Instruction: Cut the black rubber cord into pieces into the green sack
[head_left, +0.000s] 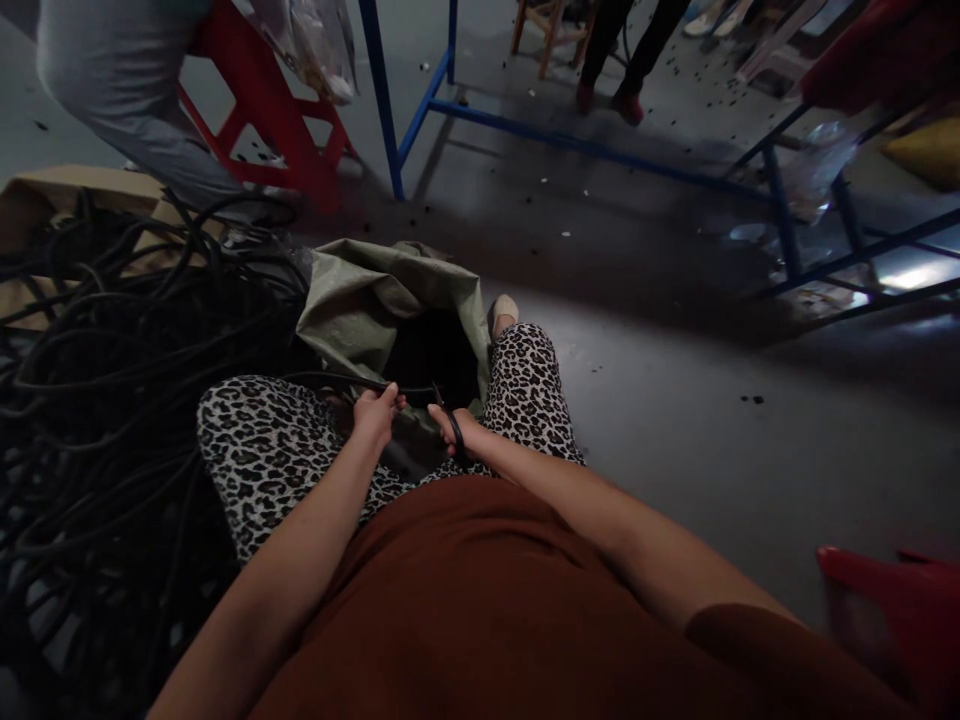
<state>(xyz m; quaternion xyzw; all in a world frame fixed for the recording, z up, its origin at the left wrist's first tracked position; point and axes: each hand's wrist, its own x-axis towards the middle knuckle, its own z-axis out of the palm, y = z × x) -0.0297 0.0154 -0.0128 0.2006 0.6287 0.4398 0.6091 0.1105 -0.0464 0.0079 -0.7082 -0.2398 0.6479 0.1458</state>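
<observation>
My left hand (377, 414) is closed round a black rubber strip (334, 378), which runs in from the left and sticks out past my fingers. In my right hand (466, 434) is a pair of scissors (456, 432) with dark handles; the blades point up at the strip's free end. Whether the blades touch the strip is too small to tell. Both hands hover over the near rim of an open greenish woven sack (352, 290) between my knees. The inside of the sack is dark, and its contents cannot be made out.
A large tangled heap of black strips (112, 370) lies at my left, partly over a cardboard box (90, 180). Beyond are a person on a red stool (262, 110) and a blue metal frame (525, 140). Another red stool (892, 590) is at right.
</observation>
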